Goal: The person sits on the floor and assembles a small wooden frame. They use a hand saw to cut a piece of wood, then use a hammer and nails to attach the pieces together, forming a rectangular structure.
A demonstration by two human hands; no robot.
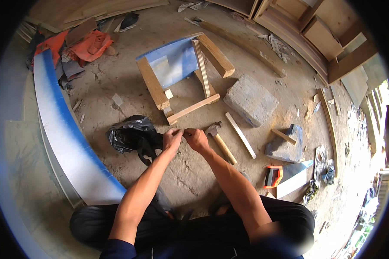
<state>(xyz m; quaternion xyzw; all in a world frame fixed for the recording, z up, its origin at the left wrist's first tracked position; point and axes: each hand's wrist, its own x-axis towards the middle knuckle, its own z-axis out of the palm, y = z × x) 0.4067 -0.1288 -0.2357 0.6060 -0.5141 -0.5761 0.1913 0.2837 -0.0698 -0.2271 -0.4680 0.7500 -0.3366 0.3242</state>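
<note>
My left hand (173, 139) and my right hand (196, 139) meet in front of me, fingers pinched together; whatever lies between them is too small to make out. A black plastic bag (133, 134) lies crumpled beside my left hand. Right of my right hand rests a claw hammer (222, 144) with a wooden handle. Just beyond my hands stands a small wooden frame (153, 84) with a blue and white panel (170, 64) at its far side. A thin wood strip (240, 135) lies past the hammer.
A concrete block (251, 100) sits right of the frame, and a smaller stone (285, 146) carries a wood piece. Near my right knee lies a handsaw (289, 177). A long blue-edged white board (65, 129) curves along the left. Wooden cabinetry (324, 39) stands far right.
</note>
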